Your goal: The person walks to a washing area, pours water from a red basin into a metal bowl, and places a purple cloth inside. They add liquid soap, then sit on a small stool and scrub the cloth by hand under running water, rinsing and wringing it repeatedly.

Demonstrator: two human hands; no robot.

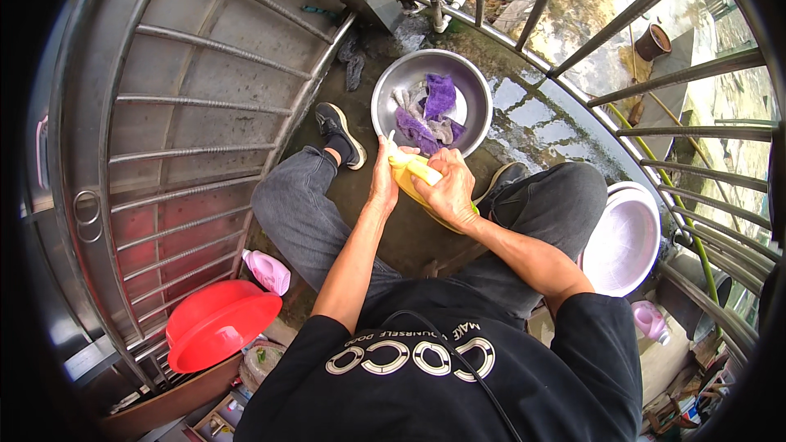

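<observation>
Between my knees, just below a round metal basin, both my hands are on a yellow object with a flat yellow-green part beneath it; its exact kind cannot be told. My left hand lies along its left side, fingers partly hidden, with a thin pale tip sticking up beside the thumb. My right hand is closed around its right side. Inside the basin lie purple cloths and a greyish cloth, crumpled together.
Metal bars stand at the left, with a railing curving along the right. A red plastic basin and pink bottle sit lower left. White basins and another pink bottle are at right. Wet floor shows beyond the metal basin.
</observation>
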